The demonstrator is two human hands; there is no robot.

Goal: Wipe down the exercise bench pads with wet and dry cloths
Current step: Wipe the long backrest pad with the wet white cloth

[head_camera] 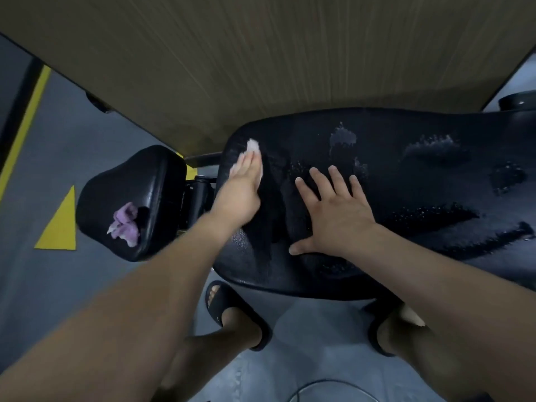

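Left fingers (250, 163) straight and together, pressing a pale cloth (252, 145) flat at the left end of the long pad (406, 184); the left hand (243, 184) is blurred. Right fingers (333, 178) spread wide, right hand (333, 219) planted bare mid-pad, holding nothing. Best bet: even pressure, overlapping lanes rightward through the water patches (429, 149). A purple cloth (124, 224), the 2nd, sits on the small pad (130, 181) at left. Grey floor (87, 140), yellow triangle (61, 224), wood panel (261, 53) above

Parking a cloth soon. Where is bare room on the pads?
Small pad: bare beyond the purple cloth. Long pad: free but wet right of the right hand; crowded between it and the left hand pressing the white cloth.
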